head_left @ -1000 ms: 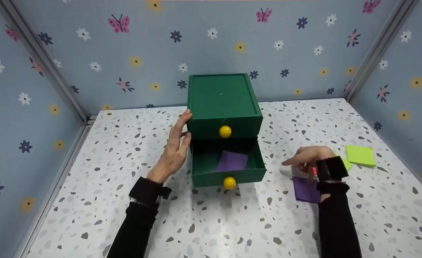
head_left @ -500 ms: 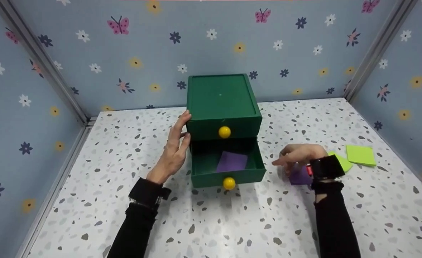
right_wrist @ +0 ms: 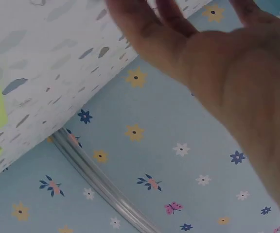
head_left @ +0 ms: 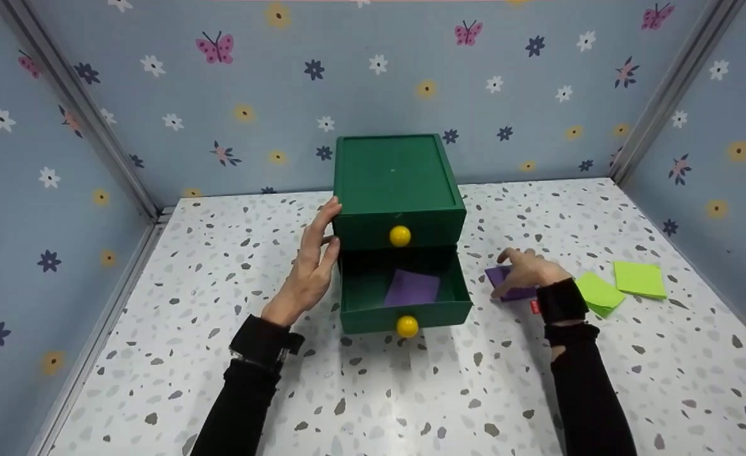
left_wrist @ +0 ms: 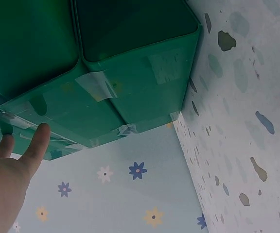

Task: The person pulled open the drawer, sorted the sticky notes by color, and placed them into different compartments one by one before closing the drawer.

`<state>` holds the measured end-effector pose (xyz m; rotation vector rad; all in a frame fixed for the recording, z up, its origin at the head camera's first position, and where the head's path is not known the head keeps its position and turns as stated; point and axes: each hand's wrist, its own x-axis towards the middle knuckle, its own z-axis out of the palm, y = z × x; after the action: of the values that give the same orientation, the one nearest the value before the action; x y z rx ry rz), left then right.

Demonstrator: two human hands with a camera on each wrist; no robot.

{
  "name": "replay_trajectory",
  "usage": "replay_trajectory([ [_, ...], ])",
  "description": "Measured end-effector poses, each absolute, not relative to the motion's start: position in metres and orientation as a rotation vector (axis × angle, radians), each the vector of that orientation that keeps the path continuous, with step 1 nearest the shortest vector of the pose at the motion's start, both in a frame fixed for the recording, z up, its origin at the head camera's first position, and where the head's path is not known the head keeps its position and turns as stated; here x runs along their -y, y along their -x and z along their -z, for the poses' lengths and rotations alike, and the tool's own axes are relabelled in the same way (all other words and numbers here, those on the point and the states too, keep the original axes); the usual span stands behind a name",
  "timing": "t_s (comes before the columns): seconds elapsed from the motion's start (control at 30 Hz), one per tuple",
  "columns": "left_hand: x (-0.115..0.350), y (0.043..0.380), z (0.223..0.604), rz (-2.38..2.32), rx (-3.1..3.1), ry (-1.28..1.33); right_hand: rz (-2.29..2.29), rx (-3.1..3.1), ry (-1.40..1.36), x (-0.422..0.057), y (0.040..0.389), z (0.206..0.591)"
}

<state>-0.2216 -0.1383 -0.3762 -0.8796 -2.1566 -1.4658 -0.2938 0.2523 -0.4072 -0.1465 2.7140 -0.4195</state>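
My left hand, fingers apart, rested against the green drawer cabinet, presumably steadying it; my right hand straddled the counter's purple pad, whether gripping I couldn't tell.

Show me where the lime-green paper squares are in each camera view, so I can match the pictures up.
Head: the lime-green paper squares lie on the right side of the picture, to the right of the right hand.
Left wrist: not in it; the green drawer unit takes up the upper left.
Right wrist: at the left edge, cut off by the frame.
Shared landmark: the speckled tabletop, visible in all three views.
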Motion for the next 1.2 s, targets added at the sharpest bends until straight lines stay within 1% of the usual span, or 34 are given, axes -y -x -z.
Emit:
replay_trajectory([
  [0.27,0.138,0.22,0.376,1.479,2.178,0.858,0.322,-2.652,-0.077,-0.247,0.286,0.408],
  [0.6,0.137,0.221,0.376,1.469,2.18,0.857,0.365,-2.563,-0.052,-0.248,0.288,0.405],
  [0.8,0.138,0.221,0.376,1.472,2.171,0.854,0.506,-2.442,-0.119,-0.251,0.286,0.403],
  [1.03,0.137,0.221,0.376,1.466,2.18,0.86,0.441,-2.531,0.001,-0.25,0.285,0.398],
  [1.2,0.14,0.231,0.386,1.441,2.161,0.869,0.545,-2.556,0.067,-0.253,0.284,0.387],
])
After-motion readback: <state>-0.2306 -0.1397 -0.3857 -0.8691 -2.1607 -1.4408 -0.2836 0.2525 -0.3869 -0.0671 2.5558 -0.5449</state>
